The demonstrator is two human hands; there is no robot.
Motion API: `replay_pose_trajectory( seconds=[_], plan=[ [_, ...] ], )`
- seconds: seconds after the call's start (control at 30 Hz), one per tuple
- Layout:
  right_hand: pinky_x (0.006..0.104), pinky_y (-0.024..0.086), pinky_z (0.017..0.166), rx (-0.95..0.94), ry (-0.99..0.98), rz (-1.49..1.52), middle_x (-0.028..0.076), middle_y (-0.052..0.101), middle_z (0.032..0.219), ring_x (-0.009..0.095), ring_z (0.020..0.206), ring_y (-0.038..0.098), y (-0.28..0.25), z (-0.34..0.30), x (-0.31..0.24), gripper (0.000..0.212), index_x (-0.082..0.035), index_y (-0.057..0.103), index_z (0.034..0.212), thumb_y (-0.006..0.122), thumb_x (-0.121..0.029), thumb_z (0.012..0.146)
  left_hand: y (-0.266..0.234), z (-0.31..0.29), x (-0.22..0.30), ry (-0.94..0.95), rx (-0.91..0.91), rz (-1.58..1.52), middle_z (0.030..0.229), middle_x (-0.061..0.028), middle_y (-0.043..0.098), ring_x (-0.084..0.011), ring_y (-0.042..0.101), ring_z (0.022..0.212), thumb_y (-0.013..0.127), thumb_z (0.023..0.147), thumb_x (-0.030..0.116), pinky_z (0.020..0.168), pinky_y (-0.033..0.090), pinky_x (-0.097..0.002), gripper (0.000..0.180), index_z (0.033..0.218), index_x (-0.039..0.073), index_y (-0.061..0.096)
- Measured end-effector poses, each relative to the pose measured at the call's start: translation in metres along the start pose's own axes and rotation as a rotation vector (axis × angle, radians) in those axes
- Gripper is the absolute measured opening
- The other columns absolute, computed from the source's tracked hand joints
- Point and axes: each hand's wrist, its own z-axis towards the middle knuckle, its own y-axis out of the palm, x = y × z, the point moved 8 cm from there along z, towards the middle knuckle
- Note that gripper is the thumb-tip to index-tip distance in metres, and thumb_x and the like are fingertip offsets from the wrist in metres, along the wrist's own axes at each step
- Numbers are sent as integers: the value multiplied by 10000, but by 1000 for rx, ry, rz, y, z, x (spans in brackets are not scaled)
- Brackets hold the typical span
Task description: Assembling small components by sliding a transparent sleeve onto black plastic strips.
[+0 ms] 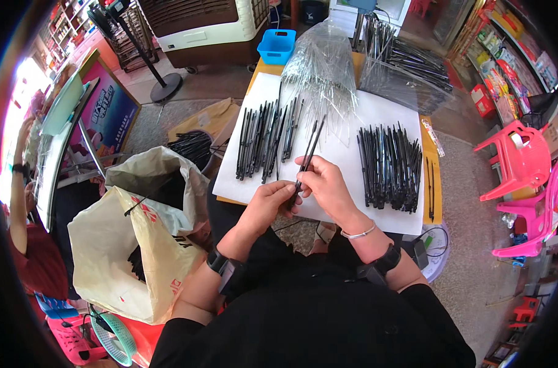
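Note:
Over the near edge of the white-topped table (pixel 340 210), my left hand (pixel 269 205) and my right hand (pixel 329 191) are close together. Both are closed on a couple of thin black rods (pixel 311 147), which slant up and away. My left fingers pinch the lower ends, while my right thumb and fingers grip a little higher. Left of the hands lies a loose row of similar black rods (pixel 259 140). To the right is a thicker, tightly laid row of rods (pixel 390 168). A clear plastic bag (pixel 322 58) of thin silvery wires spills onto the table's far side.
A clear bin (pixel 404 86) of black rods stands far right, near a blue basket (pixel 276 46) at the back. Open sacks (pixel 116 245) are beside my left arm. Pink chairs (pixel 521 159) stand at right; another person's arm (pixel 19 202) shows far left.

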Motion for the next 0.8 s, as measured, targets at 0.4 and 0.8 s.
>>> replay_pose_trajectory(
  seconds=[0.4, 0.8],
  plan=[
    [240, 470, 523, 114, -113, -35, 34, 549, 724, 79, 594, 532, -11, 10, 0, 255, 49, 556, 1062, 607, -111, 870, -4, 19, -10, -3, 15, -152, 888, -67, 632, -151, 625, 731, 569, 924, 109, 626, 528, -260, 109, 988, 21, 568],
    [436, 502, 706, 532, -415, -1314, 189, 575, 866, 333, 811, 599, -66, 60, -10, 119, 35, 575, 885, 545, -55, 813, -8, 23, -8, 79, 91, -251, 884, -103, 641, -188, 650, 783, 578, 895, 27, 690, 562, -302, 114, 978, 18, 500]
  ],
)
